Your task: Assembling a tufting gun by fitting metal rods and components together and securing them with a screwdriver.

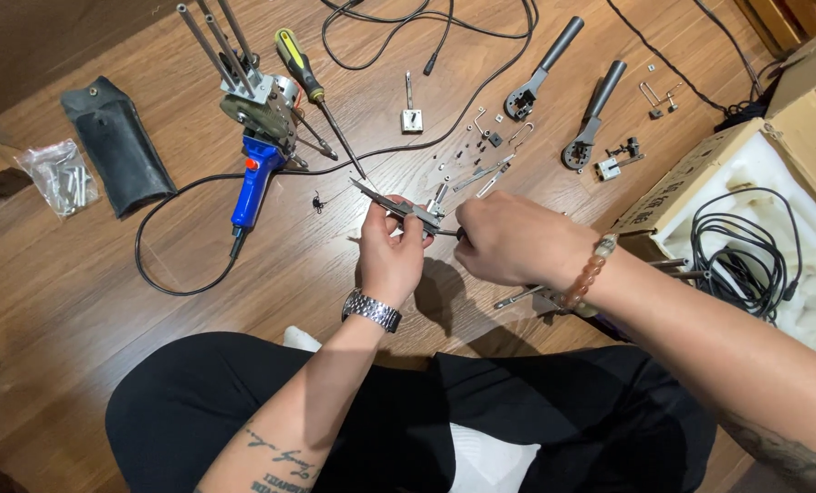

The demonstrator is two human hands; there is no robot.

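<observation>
Small metal bracket assembly point(423, 215): pinched in left hand point(388, 260), above wooden floor point(79, 292), long axis slanting up-left. Right hand point(508, 242): closed on thin tool point(448, 233), tip meeting assembly from right. Blue-handled power tool point(254, 178): well apart, left.

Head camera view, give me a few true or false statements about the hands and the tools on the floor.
1. The left hand holds a small metal assembly. True.
2. The blue-handled tool lies right of the cardboard box. False: it lies left of it.
3. A watch is on the left wrist. True.
4. The black pouch lies inside the box. False: it lies on the wooden floor.
5. The right hand rests on the floor. False: it is raised, at the assembly.
</observation>
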